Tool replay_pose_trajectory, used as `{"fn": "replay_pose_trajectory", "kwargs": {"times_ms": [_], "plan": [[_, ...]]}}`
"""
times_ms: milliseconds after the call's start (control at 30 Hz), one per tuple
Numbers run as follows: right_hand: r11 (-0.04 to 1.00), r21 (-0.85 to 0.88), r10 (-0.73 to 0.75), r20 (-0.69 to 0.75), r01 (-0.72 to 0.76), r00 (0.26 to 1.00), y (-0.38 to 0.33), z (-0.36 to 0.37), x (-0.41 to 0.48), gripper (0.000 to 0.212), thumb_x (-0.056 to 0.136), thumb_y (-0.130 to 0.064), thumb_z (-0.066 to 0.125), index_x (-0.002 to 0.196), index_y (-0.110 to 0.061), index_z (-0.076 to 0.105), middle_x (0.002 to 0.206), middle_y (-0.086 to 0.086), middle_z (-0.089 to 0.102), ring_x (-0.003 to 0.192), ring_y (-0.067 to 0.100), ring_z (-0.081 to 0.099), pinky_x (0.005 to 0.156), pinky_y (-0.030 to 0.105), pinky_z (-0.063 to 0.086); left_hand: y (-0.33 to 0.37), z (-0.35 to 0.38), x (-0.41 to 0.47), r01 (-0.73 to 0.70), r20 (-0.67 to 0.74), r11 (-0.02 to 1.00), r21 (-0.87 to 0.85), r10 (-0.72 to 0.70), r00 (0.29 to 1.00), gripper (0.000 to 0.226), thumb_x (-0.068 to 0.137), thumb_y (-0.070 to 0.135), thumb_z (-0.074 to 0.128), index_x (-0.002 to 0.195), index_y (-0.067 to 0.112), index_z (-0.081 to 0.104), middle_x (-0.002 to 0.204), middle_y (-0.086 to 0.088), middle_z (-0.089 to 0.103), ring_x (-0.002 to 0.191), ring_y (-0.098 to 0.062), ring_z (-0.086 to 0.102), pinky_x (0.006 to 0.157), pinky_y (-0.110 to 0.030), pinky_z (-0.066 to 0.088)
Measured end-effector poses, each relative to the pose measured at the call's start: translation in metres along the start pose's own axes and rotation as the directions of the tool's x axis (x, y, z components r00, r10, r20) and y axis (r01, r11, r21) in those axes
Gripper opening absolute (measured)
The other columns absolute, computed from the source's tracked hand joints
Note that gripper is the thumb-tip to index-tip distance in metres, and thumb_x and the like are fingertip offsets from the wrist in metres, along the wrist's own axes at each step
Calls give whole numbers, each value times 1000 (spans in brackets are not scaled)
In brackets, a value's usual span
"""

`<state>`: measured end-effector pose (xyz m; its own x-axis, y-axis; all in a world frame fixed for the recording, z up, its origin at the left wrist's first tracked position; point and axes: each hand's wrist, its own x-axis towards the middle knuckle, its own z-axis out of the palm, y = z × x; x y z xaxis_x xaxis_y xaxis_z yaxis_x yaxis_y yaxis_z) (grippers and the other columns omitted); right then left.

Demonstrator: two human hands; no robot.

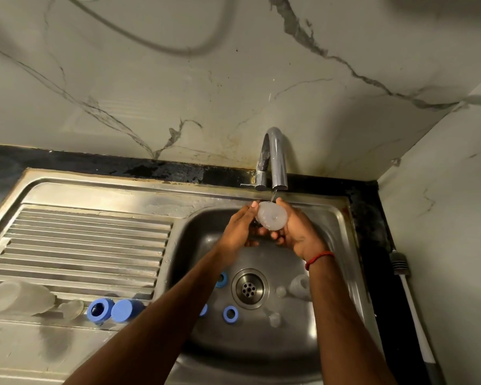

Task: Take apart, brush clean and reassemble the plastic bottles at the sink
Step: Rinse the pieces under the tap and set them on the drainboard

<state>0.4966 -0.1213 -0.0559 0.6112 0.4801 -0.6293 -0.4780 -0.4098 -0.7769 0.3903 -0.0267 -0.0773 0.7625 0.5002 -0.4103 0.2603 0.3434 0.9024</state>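
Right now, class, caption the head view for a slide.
Left hand and right hand hold a translucent bottle under the trickling tap; blue caps lie on the drainboard.

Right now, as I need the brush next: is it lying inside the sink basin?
No, the brush lies outside the sink basin, on the dark counter strip along its right side.

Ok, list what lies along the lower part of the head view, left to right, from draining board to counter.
Clear bottle on its side → small clear cap → blue collar → blue cap → blue ring → drain → white-handled brush.
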Motion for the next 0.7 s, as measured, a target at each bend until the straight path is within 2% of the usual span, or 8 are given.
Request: {"fn": "replay_pose_trajectory", "kwargs": {"times_ms": [67, 167, 267, 333, 400, 533, 633, 700], "plan": [[995, -95, 22, -51, -26, 998, -4, 1, 3, 52, 101, -56, 41, 101, -11, 68, 56, 9, 66, 40, 12, 50, 39, 17, 35, -3, 8, 3, 118, -34, 981, -156, -124, 992, 44, 102, 56, 43, 114, 21, 68, 93, -9, 73, 85, -20, 70, 87, -42, 56], [907, -411, -192, -198, 97, 961, -14, 4, 12, 50, 103, -51, 41, 104, -9, 69, 74, 11, 71, 52, 14, 62, 43, 21, 43, -6, 19, 13, 231, -88, 878, -419, -292, 952, 45, 101, 52, 50, 114, 12, 65, 104, -19, 71, 77, -22, 67, 71, -35, 59], [932, -271, -276, -95, 241, 957, -19, 6, 16, 35, 103, -40, 47, 118, -15, 67, 112, 12, 69, 92, 23, 68, 61, 32, 59, -1, 29, 25, 213, -171, 840, -498, -336, 926, 33, 105, 44, 49, 105, 13, 62, 99, -19, 67, 73, -23, 61, 57, -30, 51], [926, -207, -315, 36, 315, 948, -14, 5, 19, 37, 100, -42, 52, 127, -18, 61, 124, 12, 64, 106, 26, 65, 77, 42, 61, 2, 30, 35, 177, -279, 892, -415, -311, 909, 30, 105, 41, 46, 99, 16, 61, 95, -17, 67, 71, -24, 61, 56, -31, 48], [818, -383, -418, 119, 430, 901, -5, 8, 19, 50, 93, -50, 61, 134, -23, 52, 125, 4, 62, 110, 20, 63, 87, 42, 59, 5, 27, 42, 140, -303, 940, -312, -238, 923, 32, 104, 39, 44, 97, 14, 64, 96, -18, 69, 81, -35, 66, 66, -37, 53], [549, -672, -727, -92, 496, 680, 0, 23, 12, 58, 95, -43, 59, 145, -17, 43, 132, 6, 52, 109, 18, 58, 83, 35, 56, 17, 27, 41, 53, -178, 985, -162, -82, 981, 41, 106, 40, 39, 92, 14, 68, 84, -11, 71, 79, -26, 67, 72, -35, 55], [584, -648, -773, -261, 488, 578, -4, 32, 10, 38, 98, -41, 55, 130, -21, 54, 118, 7, 59, 96, 18, 59, 75, 35, 55, 20, 32, 35, -64, -254, 996, 56, 76, 964, 46, 108, 44, 34, 93, 17, 68, 81, -3, 70, 76, -17, 67, 71, -31, 55], [700, -545, -688, -342, 461, 641, -9, 32, 11, 23, 100, -38, 48, 114, -23, 60, 100, 3, 65, 86, 19, 62, 72, 40, 58, 8, 31, 28, -176, -317, 933, 316, 278, 907, 50, 107, 50, 32, 93, 18, 66, 86, -3, 68, 78, -17, 64, 73, -33, 53]]}}
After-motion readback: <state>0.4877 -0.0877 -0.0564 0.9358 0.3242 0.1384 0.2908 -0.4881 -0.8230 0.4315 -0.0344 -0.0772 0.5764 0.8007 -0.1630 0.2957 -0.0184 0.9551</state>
